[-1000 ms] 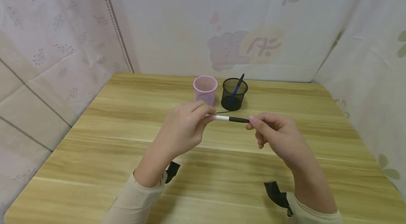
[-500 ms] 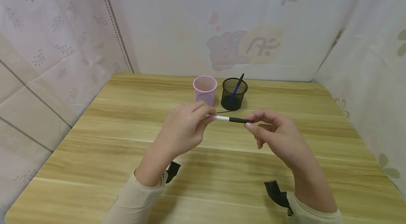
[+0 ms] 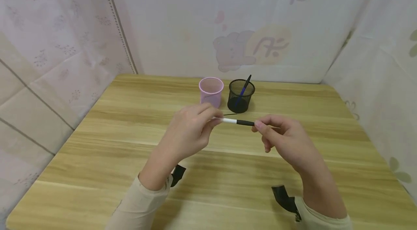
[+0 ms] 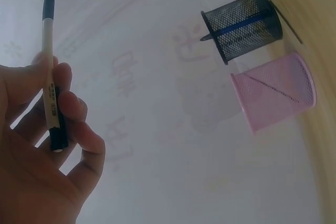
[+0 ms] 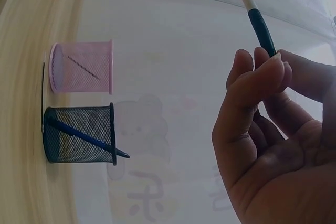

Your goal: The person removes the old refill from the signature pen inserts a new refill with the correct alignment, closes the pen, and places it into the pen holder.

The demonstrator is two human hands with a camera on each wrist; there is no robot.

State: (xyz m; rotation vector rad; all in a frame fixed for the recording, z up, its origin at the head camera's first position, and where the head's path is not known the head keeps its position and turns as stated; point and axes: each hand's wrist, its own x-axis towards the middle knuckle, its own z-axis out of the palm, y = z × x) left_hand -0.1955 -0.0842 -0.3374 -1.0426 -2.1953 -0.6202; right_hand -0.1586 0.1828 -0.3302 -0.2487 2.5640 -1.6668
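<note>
My left hand [image 3: 190,128] pinches the white barrel of a pen [image 3: 230,120] between thumb and fingers. The pen lies nearly level above the table, its black grip section pointing right. In the left wrist view, a dark clip and end cap [image 4: 59,139] show at the pen's other end. With thumb and fingertips, my right hand [image 3: 286,136] pinches the tip end of the black grip [image 5: 261,29], hiding the point itself. Behind the hands stand a pink mesh cup [image 3: 211,90] and a black mesh cup [image 3: 232,96]. A blue-and-black pen [image 3: 243,89] leans inside the black one.
A thin dark rod [image 3: 230,114] lies on the wooden table [image 3: 130,121] in front of the cups. One slanting dark line shows on the pink cup's side. Printed cloth [image 3: 182,23] hangs behind and on both sides.
My right thumb and fingertips have shifted slightly at the pen's black end, moving lower and then back up over it. The left hand and the pen stay nearly still.
</note>
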